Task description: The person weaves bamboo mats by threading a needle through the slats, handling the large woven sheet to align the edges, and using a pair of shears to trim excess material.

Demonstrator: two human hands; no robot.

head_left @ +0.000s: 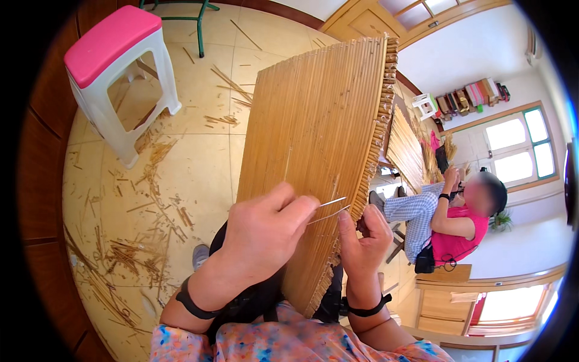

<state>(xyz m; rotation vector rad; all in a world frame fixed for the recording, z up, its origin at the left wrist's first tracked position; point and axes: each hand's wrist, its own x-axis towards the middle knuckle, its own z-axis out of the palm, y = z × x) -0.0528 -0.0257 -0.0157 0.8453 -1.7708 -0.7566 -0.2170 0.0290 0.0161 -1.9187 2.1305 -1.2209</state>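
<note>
Head view: one large panel (313, 114) of slender tan stalks set side by side, tilted across the person's lap, its near end between the forearms, its cut stalk ends bristling along the right edge.

Left hand (259, 232) — over the panel's lower part, thumb and fingers pinched narrow on a thin silvery needle (333, 201), its tip pointing toward the right edge.

Right hand (366, 241) — at that edge, fingers curled, thumb up beside the end of a fine thread (329, 215) that runs across from the left fingers; whether it grips the thread or the edge, cannot tell.

Wrists: one dark band on each.

Floor, left: a white stool (120, 90) with pink seat; scattered stalk scraps (136, 256), heaped thickest below the stool.

Right: a seated co-worker (467, 226), pink top, checked trousers, hands raised; a second stalk panel (405, 148) near the co-worker's knees.
</note>
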